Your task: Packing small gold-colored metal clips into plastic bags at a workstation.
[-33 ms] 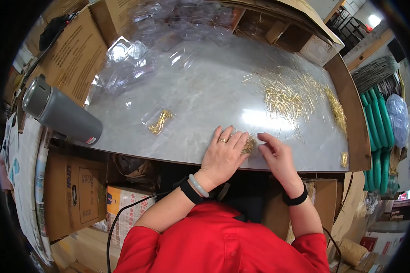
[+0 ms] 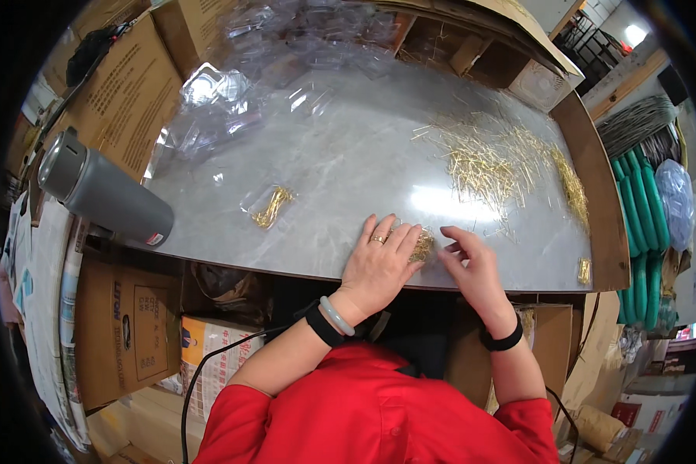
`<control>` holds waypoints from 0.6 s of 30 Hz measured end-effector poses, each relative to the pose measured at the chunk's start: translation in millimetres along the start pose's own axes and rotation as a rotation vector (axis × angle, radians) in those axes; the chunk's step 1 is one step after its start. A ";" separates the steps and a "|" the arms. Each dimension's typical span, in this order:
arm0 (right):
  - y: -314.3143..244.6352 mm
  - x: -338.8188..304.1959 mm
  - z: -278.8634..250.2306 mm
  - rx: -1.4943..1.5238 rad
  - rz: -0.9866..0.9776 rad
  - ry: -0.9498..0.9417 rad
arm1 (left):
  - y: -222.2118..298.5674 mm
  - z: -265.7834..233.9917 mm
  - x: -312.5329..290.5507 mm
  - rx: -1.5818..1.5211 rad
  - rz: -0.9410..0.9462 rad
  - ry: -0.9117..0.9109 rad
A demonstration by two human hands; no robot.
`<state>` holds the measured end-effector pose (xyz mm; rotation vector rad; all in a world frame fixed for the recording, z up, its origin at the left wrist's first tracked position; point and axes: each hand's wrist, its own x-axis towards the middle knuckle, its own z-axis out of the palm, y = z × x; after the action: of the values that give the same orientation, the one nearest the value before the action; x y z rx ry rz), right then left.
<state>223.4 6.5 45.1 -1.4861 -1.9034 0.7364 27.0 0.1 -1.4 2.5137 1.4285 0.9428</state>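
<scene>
My left hand [image 2: 383,259] rests on the table near its front edge, fingers bent over a small bundle of thin gold metal pins [image 2: 422,246]. Its thumb lies along the near side of the bundle, and part of the bundle is hidden under the palm. Just right of the bundle is my right hand [image 2: 470,264], thumb and forefinger apart with nothing visible between them. Beyond it spreads a loose heap of the same gold pins [image 2: 483,172]. To the left, a clear plastic case [image 2: 249,204] holds a gathered bunch of gold pins [image 2: 272,209].
A grey tumbler [image 2: 120,197] leans at the left table edge. Clear plastic cases [image 2: 216,116] pile up at the back left. More pins [image 2: 571,189] lie along the right cardboard wall [image 2: 605,197], with a small bundle [image 2: 584,271] at the front right corner.
The right hand's forefinger and thumb have shifted very slightly. My left hand and the bundle stay in place.
</scene>
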 end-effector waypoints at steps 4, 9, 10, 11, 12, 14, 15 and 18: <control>-3.4 -11.9 0.8 -0.277 -0.188 0.048 | 0.3 2.1 -0.9 -0.005 0.003 0.003; 14.5 -12.3 18.1 -0.330 -0.229 0.174 | 0.9 -0.5 -1.1 -0.035 -0.023 0.006; 16.2 -10.5 18.6 -0.329 -0.235 0.188 | 1.3 -2.7 -1.3 -0.050 -0.027 -0.002; 18.2 -8.3 18.0 -0.329 -0.241 0.202 | 0.9 -2.8 -2.1 -0.044 -0.025 -0.012; 19.5 -5.9 15.9 -0.332 -0.248 0.216 | 0.3 -1.6 -2.5 -0.041 -0.022 -0.020; 18.8 -1.6 8.2 -0.358 -0.242 0.183 | -0.7 -1.9 -1.9 -0.028 -0.011 -0.043; 17.8 -0.6 4.4 -0.374 -0.235 0.164 | -0.2 -1.7 -2.1 -0.021 -0.004 -0.060; 12.5 4.7 0.2 -0.373 -0.214 0.099 | 0.9 -3.7 -0.5 -0.004 0.023 -0.085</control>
<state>230.4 13.8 36.4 -1.4675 -2.1616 0.2125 25.4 -1.6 1.7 2.5402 1.3742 0.8303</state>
